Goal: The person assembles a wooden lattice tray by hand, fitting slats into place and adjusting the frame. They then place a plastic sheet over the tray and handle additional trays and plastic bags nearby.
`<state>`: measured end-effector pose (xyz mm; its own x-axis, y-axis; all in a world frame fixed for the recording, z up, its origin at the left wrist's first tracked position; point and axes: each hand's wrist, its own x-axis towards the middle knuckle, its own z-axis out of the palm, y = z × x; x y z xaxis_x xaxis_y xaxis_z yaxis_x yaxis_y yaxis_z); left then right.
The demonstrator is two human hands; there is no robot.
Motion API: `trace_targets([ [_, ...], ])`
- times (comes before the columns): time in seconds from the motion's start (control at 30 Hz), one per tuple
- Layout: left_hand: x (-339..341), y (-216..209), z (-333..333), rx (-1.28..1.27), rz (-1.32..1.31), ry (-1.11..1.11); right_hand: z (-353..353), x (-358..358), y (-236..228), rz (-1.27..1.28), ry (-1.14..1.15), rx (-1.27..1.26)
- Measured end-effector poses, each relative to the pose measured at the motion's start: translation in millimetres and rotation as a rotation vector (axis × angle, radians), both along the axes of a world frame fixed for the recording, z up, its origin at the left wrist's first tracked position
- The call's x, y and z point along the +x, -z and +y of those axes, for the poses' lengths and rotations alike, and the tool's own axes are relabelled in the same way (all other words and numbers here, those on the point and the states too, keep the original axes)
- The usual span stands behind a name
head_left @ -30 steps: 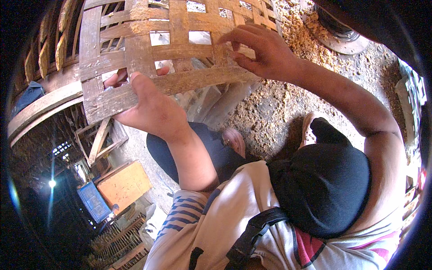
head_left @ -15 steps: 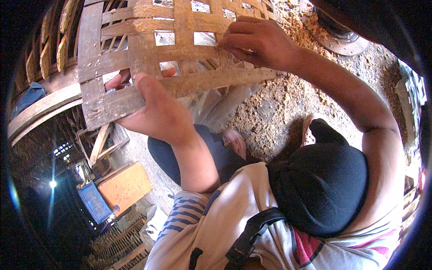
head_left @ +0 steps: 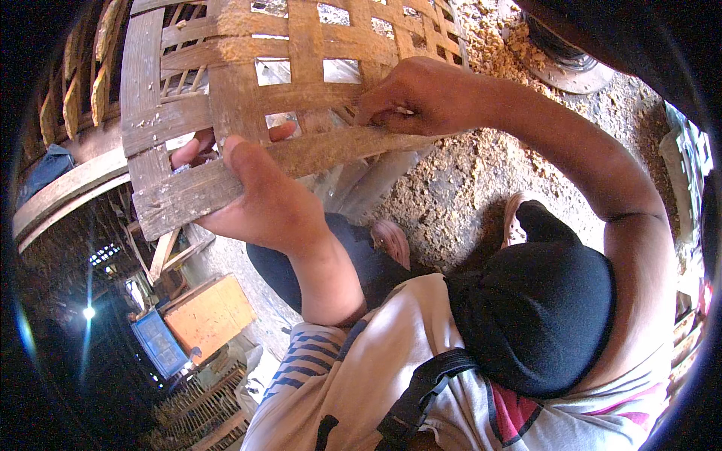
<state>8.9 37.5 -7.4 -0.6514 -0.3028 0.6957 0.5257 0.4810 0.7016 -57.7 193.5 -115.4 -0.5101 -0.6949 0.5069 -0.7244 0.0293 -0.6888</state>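
A woven bamboo panel (head_left: 304, 92) with square gaps is held up at a tilt in front of me. My left hand (head_left: 274, 199) grips its near left corner, thumb on top and fingertips showing through the gaps from beneath. My right hand (head_left: 421, 98) lies at the panel's near edge, right of the middle, with its fingers curled closed against the strips. A tiny pale spot shows among those fingers; I cannot tell whether they hold anything. Orange-brown residue clings to the far part of the weave.
Crumbly tan debris (head_left: 444, 188) covers the ground ahead, around my feet. A round metal-like base (head_left: 575, 71) stands at the far right. On the left are a wooden rail (head_left: 71, 184), slatted racks, an orange board (head_left: 210, 316) and a blue crate (head_left: 159, 342).
My right hand has moved down to the panel's near edge, and its fingers have curled in more. The panel's left corner has shifted slightly left and nearer, with my left hand still gripping it.
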Motion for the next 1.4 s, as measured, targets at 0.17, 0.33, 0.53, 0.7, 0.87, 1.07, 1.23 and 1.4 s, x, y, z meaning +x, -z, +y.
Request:
trace_targets([
  [0.17, -3.5, -0.1, -1.9, -0.043, 0.019, 0.013, 8.9, -6.5, -10.5, -0.244, -0.087, -0.157],
  [0.33, 1.7, -4.2, 8.9, 0.018, -0.021, 0.038, 14.6, 3.9, -44.1, 0.090, 0.038, 0.489],
  [0.53, 4.6, -6.1, 16.1, 0.007, -0.018, 0.058, 16.0, 0.3, -37.5, -0.011, -0.099, 0.199],
  [0.7, 6.4, -7.3, 18.6, -0.005, -0.061, 0.023, 14.1, 15.7, -59.2, -0.530, -0.133, 0.080],
  [0.87, 4.9, -4.5, 22.3, -0.014, -0.028, -0.021, -1.0, 32.2, -53.0, -0.806, 0.037, -0.172],
  [1.07, 7.8, -3.6, 18.9, -0.016, -0.016, -0.015, 1.7, 35.7, -59.5, -0.975, 0.054, -0.153],
  [1.23, 10.4, -6.7, 29.7, 0.044, -0.044, -0.028, 4.4, 32.3, -55.7, -0.797, 0.078, -0.104],
  [1.4, 6.8, -4.2, 21.7, 0.020, -0.003, -0.042, -3.8, 33.0, -22.2, -0.434, 0.266, 0.011],
])
